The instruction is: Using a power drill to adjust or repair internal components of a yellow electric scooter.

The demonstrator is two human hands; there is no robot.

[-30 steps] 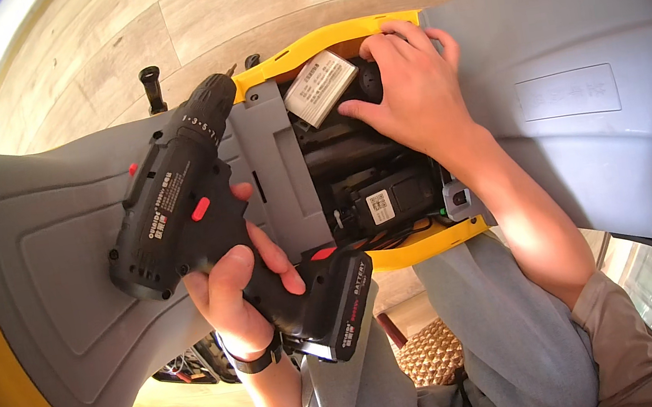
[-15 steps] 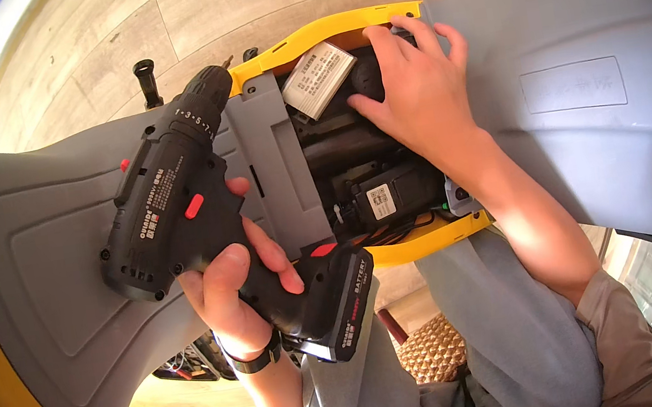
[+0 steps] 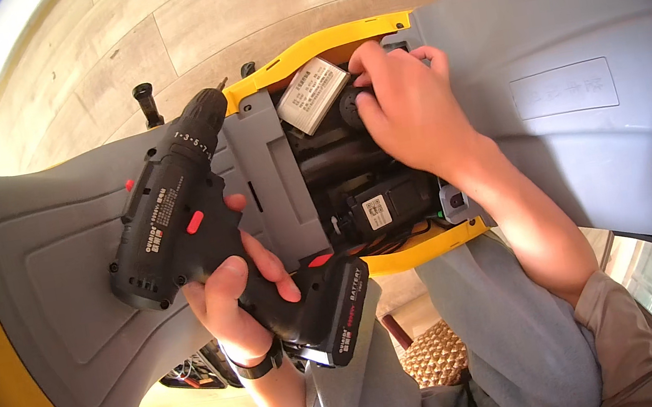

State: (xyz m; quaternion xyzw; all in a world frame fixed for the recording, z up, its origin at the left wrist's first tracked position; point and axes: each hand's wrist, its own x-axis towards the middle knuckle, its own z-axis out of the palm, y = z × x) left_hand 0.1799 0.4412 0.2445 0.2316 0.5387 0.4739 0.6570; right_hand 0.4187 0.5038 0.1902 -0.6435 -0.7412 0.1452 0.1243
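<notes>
My left hand (image 3: 232, 297) grips the handle of a black cordless drill (image 3: 176, 217) with red buttons, its bit pointing up and away toward the yellow rim (image 3: 319, 46). The drill hovers over a grey and yellow plastic body (image 3: 59, 277) lying across my lap. My right hand (image 3: 412, 111) reaches into the open compartment (image 3: 346, 167) in the middle, fingertips on a round black part (image 3: 352, 104) beside a pale labelled box (image 3: 311, 94). A black motor unit with a white label (image 3: 381, 208) sits lower in the compartment.
A grey cover panel (image 3: 277, 185) stands open at the compartment's left edge. A small black post (image 3: 146, 100) stands on the wooden floor (image 3: 189, 22) beyond the body. My grey trousers (image 3: 480, 332) lie below. A woven cushion (image 3: 437, 355) shows between my legs.
My right hand has slid up and left inside the compartment, from the right side onto the round black part. The drill has stayed almost in place in my left hand.
</notes>
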